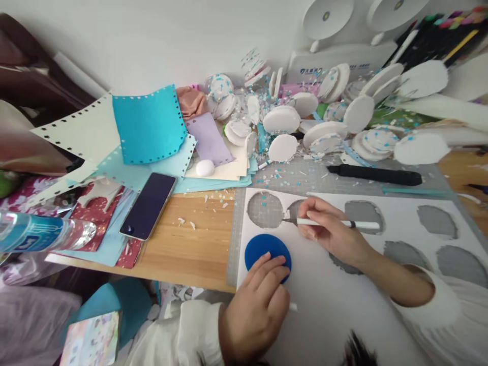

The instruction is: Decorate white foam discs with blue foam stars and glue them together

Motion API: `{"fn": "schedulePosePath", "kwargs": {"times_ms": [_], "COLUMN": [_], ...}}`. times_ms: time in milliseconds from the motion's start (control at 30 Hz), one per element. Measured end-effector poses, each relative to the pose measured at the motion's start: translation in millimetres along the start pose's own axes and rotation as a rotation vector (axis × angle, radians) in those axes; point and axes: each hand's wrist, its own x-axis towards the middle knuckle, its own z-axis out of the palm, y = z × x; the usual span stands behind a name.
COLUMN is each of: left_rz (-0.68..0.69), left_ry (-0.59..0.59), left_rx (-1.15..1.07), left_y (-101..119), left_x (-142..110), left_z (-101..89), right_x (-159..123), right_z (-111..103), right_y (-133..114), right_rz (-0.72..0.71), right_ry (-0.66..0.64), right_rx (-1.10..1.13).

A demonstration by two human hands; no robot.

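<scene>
My left hand (263, 305) lies with its fingers stretched over a round blue disc (263, 249), pressing it flat on a white foam sheet (316, 310). In my right hand (331, 229) is a slim white craft knife (362, 224), gripped between thumb and fingers. Its dark pointed tip is just above and right of the disc, beside a round hole (266, 210) in the sheet. Several more rough-edged holes show along the sheet's upper part and right side. Through them the grey cutting mat (297, 175) is visible.
Behind the sheet stand many cut white foam discs (282, 120) amid white and blue scraps. A black marker (375, 174) lies on the mat. On the left are a phone (148, 206), a blue felt square (148, 124), a water bottle (41, 231) and the wooden table edge (183, 267).
</scene>
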Motion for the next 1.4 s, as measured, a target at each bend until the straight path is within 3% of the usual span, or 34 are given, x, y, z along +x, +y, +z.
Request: {"fn": "schedulePosePath", "kwargs": {"times_ms": [133, 333, 533, 633, 1033, 1233, 1400], "left_rz": [-0.001, -0.011, 0.032, 0.015, -0.045, 0.002, 0.019], "left_ry": [-0.007, -0.011, 0.006, -0.008, 0.049, -0.01, -0.029], "left_rx": [-0.016, -0.028, -0.03, -0.057, 0.042, 0.048, 0.079], "left_y": [-0.4, -5.1, -9.5, -10.6, -8.8, -13.7, -14.6], "left_x": [-0.4, -1.4, -1.2, -1.6, -1.9, -4.9, -5.2], "left_z": [0.2, -4.0, -4.3, -3.6, -4.4, -5.9, -6.3], "right_x": [-2.5, -6.1, -6.5, -5.2, -3.6, -3.5, -5.0], "right_z": [2.2, 11.7, 15.2, 14.0, 11.4, 13.4, 10.8], "right_y": [3.6, -3.7, 2.1, 7.9, 7.6, 6.0, 0.1], "right_rz": [-0.068, -0.137, -0.21, -0.288, -0.26, -0.293, -0.171], "right_ry": [0.0, -0.169, -0.191, -0.218, -0.19, -0.198, -0.046], "right_rx": [-0.225, -0.705, -0.963, -0.97, -0.921, -0.897, -0.758]}}
